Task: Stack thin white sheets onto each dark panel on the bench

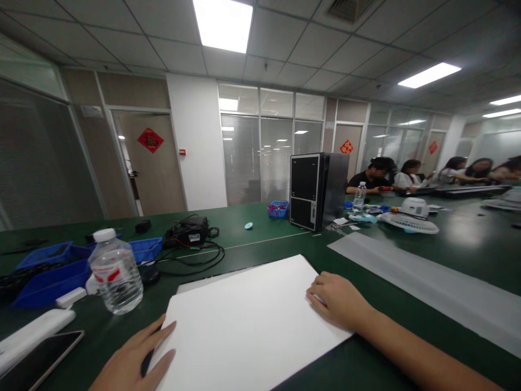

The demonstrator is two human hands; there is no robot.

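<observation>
A large white sheet of paper [244, 320] lies on the green table in front of me, apparently over another board or sheet whose edge shows at the back. At its left edge, my left hand [136, 353] is open, thumb and fingers apart, with fingertips touching the paper. My right hand [336, 301] rests over the right edge, its fingers lying slightly bent on the paper. Neither palm is visible. Left of the paper stands a capped water bottle [116, 274]. A phone [38, 361] lies near my left hand, beside a long white device [35, 331].
Blue trays [52, 285] and a black power adapter with cables [191, 231] sit at the left. A black computer tower [317, 190] stands beyond the paper. A long translucent strip [431, 288] and a white fan [411, 217] lie right. Several people sit at the far right.
</observation>
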